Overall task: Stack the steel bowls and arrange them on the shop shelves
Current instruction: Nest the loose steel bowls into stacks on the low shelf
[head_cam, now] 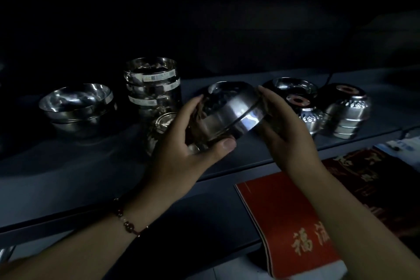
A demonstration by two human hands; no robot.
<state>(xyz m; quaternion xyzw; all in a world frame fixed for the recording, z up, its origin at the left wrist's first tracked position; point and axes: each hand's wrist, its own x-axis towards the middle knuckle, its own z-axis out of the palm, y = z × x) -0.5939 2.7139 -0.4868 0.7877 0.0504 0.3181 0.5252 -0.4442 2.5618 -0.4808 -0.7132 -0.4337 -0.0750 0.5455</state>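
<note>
Head view: I see my left hand [181, 143] and right hand [286, 129] curled around a shiny upturned steel bowl [227, 113], tilted above the dark grey shelf [68, 175]. Left of it stands a tall stack of steel bowls [152, 88]; patterned upturned bowls [341, 109] sit to the right.

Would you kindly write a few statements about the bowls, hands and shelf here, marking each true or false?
1. Both hands hold one steel bowl over the shelf. True: left hand, right hand.
2. The held bowl is level. False: it is tilted.
3. A tall stack of bowls stands left of the held bowl. True.
4. The bowls at far right sit mouth up. False: they are upside down.
5. The beaded bracelet is on the right wrist. False: it is on the left wrist.
</note>
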